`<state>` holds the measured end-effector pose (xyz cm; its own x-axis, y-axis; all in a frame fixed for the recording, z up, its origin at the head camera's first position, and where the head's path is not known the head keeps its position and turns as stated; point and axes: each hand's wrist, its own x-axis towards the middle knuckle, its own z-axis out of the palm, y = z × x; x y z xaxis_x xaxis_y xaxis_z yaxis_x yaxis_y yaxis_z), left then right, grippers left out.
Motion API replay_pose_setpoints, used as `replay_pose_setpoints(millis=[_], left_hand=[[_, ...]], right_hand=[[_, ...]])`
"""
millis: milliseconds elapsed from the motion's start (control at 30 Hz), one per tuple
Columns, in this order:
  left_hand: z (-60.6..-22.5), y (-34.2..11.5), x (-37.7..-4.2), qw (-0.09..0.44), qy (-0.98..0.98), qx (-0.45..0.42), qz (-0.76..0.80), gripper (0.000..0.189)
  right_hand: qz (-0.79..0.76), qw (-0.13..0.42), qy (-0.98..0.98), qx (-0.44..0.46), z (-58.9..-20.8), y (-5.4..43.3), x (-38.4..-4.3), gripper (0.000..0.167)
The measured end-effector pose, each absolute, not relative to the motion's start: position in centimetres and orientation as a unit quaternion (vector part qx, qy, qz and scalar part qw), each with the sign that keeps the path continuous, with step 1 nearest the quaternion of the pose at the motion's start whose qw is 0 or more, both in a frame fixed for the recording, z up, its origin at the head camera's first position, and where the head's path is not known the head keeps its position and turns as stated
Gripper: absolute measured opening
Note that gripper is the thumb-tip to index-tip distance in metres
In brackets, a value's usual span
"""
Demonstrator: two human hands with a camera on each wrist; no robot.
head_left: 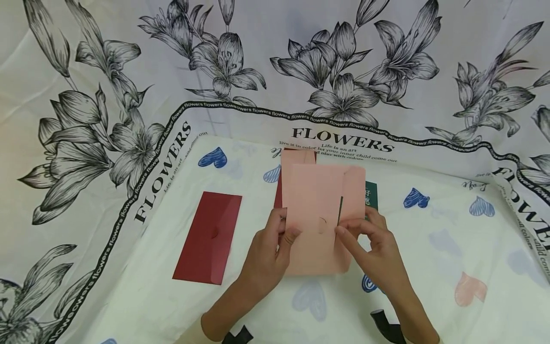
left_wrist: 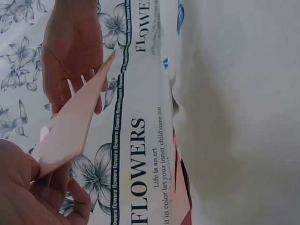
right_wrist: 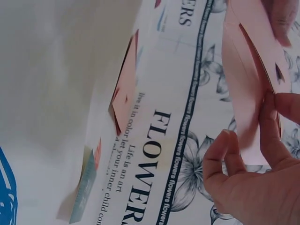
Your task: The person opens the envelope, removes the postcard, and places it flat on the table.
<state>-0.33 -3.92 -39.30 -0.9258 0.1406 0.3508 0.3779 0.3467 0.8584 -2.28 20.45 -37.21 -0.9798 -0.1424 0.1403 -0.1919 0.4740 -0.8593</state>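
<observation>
Both hands hold a pale pink paper envelope [head_left: 311,191] up over the bed-like white cloth. My left hand [head_left: 268,251] grips its left edge, thumb on the near face and fingers behind. On the other side, my right hand [head_left: 375,239] pinches the edge of the long side flap between thumb and index finger. A narrow dark green strip shows along that flap's edge, and a small curved slit lies to its left. The right wrist view has the flap of the pink envelope [right_wrist: 243,70] standing slightly apart from the body, with the index finger at the gap.
A dark red envelope [head_left: 208,239] lies flat to the left. Behind the held envelope, a second pink piece [head_left: 292,156] with dark red beside it is partly hidden. A green card [head_left: 372,191] with white characters peeks out at the right. The heart-printed cloth [head_left: 438,210] meets a floral one.
</observation>
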Motion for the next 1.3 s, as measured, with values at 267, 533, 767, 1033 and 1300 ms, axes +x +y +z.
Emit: replay_pose_setpoints(millis=[267,533,767,1033,1300], left_hand=[[-39.4,-4.1,-0.5,0.092,-0.830,-0.137,-0.532,0.034],[-39.5,-5.1,-0.9,0.092,-0.837,-0.117,-0.526,0.035],[-39.6,-5.2,-1.0,0.076,-0.837,-0.116,-0.529,0.035],[-39.6,-5.7,-1.3,0.073,-0.833,-0.103,-0.538,0.033],[-39.7,-6.4,-1.6,0.079,-0.831,-0.102,-0.542,0.032]], right_hand=[[0.503,0.020,-0.859,0.096,-37.5,20.6,-2.1,0.005],[0.513,0.074,-0.851,0.091,-37.6,21.4,-2.2,0.008],[0.512,0.076,-0.851,0.087,-37.8,22.0,-2.3,0.007],[0.506,0.063,-0.858,0.056,-37.5,23.1,-2.1,0.012],[0.521,0.059,-0.850,0.050,-37.2,24.1,-2.1,0.012]])
